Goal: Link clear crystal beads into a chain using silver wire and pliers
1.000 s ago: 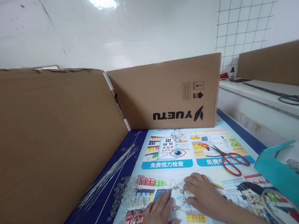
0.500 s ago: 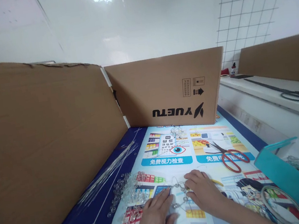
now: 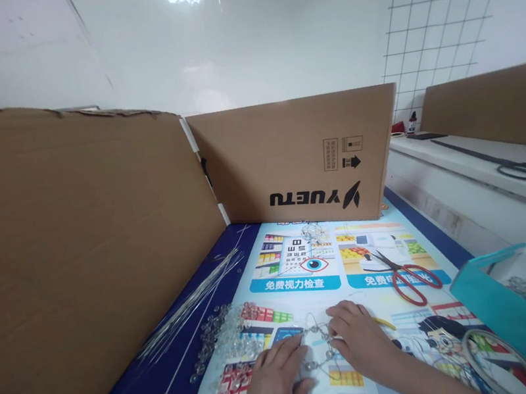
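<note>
My left hand (image 3: 275,385) lies on the printed mat (image 3: 301,284), fingers together and pressed on a piece of bent wire strung with clear beads (image 3: 320,351). My right hand (image 3: 359,335) pinches the same beaded wire from the right, fingers curled. A heap of loose clear beads (image 3: 223,340) lies just left of my left hand. A bundle of straight thin wires (image 3: 190,305) runs along the mat's dark blue left edge.
Cardboard panels stand at the left (image 3: 77,253) and at the back (image 3: 297,158). Red-handled scissors (image 3: 408,277) lie right of my hands. A teal box (image 3: 511,311) sits at the right, a wire ring (image 3: 498,356) before it. A small bead cluster (image 3: 313,234) lies near the back panel.
My hands have stayed on the beaded wire; the fingers shifted slightly. The view tilted a little.
</note>
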The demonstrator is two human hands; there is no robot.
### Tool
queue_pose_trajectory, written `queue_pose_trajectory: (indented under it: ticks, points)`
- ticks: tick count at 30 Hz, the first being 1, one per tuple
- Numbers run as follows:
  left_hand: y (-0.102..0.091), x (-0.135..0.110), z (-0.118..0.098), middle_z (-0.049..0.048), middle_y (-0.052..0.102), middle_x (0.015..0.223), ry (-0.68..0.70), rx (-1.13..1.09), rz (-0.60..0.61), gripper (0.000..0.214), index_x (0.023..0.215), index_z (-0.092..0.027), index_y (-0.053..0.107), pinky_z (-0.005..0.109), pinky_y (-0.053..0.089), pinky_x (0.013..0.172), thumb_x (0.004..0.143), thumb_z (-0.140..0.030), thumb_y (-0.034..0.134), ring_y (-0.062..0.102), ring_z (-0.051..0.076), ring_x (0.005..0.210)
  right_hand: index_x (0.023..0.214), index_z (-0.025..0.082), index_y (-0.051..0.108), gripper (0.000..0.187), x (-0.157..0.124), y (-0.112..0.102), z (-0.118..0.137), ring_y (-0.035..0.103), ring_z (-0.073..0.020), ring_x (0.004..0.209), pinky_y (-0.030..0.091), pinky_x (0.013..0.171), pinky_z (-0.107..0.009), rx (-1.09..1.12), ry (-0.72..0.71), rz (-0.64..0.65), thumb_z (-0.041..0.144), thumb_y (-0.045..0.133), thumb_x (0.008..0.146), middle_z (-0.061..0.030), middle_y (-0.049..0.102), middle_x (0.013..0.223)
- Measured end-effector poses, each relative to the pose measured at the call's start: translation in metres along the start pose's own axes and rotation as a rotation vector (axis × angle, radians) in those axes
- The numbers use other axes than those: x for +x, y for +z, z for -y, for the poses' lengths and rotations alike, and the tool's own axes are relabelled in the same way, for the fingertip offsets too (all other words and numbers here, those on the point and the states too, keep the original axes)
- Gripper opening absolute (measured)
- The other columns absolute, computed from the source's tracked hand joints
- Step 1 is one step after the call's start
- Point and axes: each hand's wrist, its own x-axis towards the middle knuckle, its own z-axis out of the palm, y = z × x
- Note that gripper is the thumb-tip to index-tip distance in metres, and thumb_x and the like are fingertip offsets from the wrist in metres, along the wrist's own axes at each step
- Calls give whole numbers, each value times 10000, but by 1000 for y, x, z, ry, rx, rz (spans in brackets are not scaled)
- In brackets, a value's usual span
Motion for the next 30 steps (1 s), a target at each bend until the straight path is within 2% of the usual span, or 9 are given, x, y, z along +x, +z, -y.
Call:
queue_pose_trajectory:
  ticks: [3,5,10,14,18,21,24,27,30]
  points:
    - [4,-3,3,44,512,1298,-9,-57,-42,472,1276,-295,439,469,413,951,822,-325,561,466,263,1175,909,231,552,128,-3,1,-3,417,-252,1077,346,882,-421,13,-18,-44,176,554,793,-31,557,1128]
    - [6,-5,5,64,529,1272,-42,-124,-118,483,1283,-271,428,444,412,958,822,-329,561,475,255,1165,968,226,538,182,-5,1,-6,426,-248,1060,358,878,-422,41,-33,-96,152,518,803,-51,553,1108]
    - [-2,-9,5,80,612,1040,-219,-382,-370,224,1043,-213,562,339,466,846,871,-327,477,559,217,987,994,212,508,242,-8,1,-14,460,-222,998,383,874,-409,136,-72,-213,81,445,800,-62,556,1030]
    - [-18,-10,1,20,570,724,-355,-567,-400,224,796,-189,556,253,458,640,883,-353,431,553,171,690,943,217,518,248,-7,3,-18,486,-213,953,398,856,-405,178,-74,-260,52,417,788,-52,567,974]
    - [-23,-11,1,4,552,721,-425,-616,-399,208,796,-191,544,231,438,631,874,-360,452,536,159,680,910,219,531,237,-6,6,-20,496,-214,937,409,834,-402,202,-65,-269,56,404,794,-51,574,946]
    - [-21,-12,3,18,571,772,-376,-602,-390,163,845,-193,554,246,448,677,876,-315,449,550,169,736,910,218,539,230,-5,6,-20,498,-217,933,413,822,-401,213,-56,-266,69,399,804,-56,575,934]
    - [-18,-13,5,46,588,860,-237,-530,-385,149,905,-196,571,277,456,737,868,-219,428,557,184,829,899,219,542,221,-6,5,-20,501,-214,925,414,825,-399,224,-43,-248,77,398,810,-55,579,930]
    - [-18,-14,4,75,579,957,-36,-394,-304,268,962,-209,588,316,454,776,829,-101,383,541,197,914,894,224,547,215,-6,4,-20,508,-214,910,420,817,-400,228,-44,-242,94,394,819,-55,583,920]
    - [-18,-15,-1,95,551,1056,88,-234,-207,394,1011,-231,601,372,441,803,750,-34,383,507,230,996,884,224,548,208,-5,4,-20,512,-215,896,425,805,-401,228,-47,-233,105,388,826,-57,583,913]
